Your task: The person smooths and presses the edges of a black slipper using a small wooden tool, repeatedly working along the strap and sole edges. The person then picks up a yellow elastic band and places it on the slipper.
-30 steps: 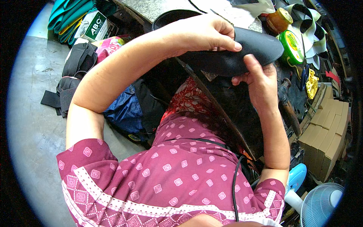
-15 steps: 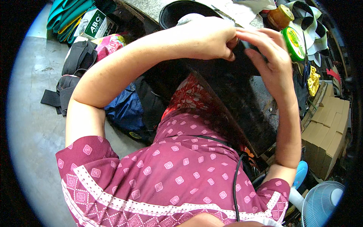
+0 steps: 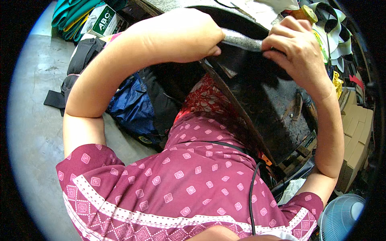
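Observation:
Between my hands runs a speckled grey-white strip (image 3: 242,41), slightly bent, along a curved piece of black material (image 3: 235,18). My left hand (image 3: 195,36) is closed at the strip's left end, its fingers mostly turned out of sight. At the other end my right hand (image 3: 295,52) pinches the strip between thumb and curled fingers. What the strip is made of, and whether it is joined to the black piece, I cannot tell. Beneath both hands lies a dark, worn work surface (image 3: 277,104).
Beyond my right hand are an amber jar (image 3: 305,14), curled pale strips (image 3: 341,36) and a yellow bundle (image 3: 337,83). Cardboard boxes (image 3: 356,132) and a fan (image 3: 342,217) stand at right. Green folded cloth (image 3: 70,18), a white-green box (image 3: 103,23) and dark bags (image 3: 130,104) are at left.
My hands, close together before, have moved apart, the right one toward the right and the left one leftward. The speckled strip now shows stretched between them.

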Action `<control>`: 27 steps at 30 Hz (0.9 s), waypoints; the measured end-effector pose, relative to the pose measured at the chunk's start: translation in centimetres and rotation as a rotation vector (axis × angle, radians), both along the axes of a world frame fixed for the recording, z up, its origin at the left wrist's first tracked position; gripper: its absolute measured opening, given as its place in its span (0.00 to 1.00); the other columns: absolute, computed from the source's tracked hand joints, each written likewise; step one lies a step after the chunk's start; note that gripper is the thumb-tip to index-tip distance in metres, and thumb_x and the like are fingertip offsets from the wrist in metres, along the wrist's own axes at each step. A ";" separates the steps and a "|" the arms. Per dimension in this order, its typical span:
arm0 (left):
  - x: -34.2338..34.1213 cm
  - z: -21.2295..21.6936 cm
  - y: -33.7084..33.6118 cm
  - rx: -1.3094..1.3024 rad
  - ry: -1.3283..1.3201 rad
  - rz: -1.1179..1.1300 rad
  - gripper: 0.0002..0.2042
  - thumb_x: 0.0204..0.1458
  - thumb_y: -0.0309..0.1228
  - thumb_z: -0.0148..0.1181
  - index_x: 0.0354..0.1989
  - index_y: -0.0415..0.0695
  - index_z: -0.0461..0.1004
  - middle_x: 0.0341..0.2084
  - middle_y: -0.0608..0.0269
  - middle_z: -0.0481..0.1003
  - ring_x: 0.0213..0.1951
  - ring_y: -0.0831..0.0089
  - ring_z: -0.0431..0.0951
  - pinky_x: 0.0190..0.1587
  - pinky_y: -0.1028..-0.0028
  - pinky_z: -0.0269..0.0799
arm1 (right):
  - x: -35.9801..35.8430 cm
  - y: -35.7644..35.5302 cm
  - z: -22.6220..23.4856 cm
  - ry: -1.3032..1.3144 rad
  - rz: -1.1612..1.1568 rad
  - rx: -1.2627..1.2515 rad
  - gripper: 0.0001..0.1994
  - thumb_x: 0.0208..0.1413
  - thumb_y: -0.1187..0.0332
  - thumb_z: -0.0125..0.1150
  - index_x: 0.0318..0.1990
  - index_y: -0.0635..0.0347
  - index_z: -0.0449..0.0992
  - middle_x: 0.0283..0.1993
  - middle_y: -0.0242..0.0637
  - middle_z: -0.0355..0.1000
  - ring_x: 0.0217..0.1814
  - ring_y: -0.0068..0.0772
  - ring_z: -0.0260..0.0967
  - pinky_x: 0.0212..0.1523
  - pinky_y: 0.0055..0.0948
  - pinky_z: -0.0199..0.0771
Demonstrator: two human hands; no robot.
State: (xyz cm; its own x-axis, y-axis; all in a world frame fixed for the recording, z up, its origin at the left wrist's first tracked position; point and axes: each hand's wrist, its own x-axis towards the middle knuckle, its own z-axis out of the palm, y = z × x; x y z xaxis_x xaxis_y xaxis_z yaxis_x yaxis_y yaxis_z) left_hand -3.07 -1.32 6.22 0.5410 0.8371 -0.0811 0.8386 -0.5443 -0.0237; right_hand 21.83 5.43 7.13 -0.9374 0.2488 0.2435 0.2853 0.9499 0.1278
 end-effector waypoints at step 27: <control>4.0 -3.6 0.5 0.268 0.046 0.323 0.11 0.57 0.30 0.54 0.44 0.38 0.76 0.39 0.51 0.77 0.42 0.58 0.80 0.45 0.60 0.76 | 0.3 -1.9 -7.3 0.211 -0.248 0.326 0.11 0.45 0.65 0.61 0.37 0.43 0.83 0.40 0.18 0.74 0.52 0.25 0.69 0.57 0.35 0.62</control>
State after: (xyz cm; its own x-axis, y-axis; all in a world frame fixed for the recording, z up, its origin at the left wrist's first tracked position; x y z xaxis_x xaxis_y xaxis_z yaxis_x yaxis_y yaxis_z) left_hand 0.92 -0.78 2.66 0.2486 0.9578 0.1446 0.9598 -0.2234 -0.1701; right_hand 22.17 3.51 -0.17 -0.7805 0.3380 0.5259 0.5510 0.7693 0.3233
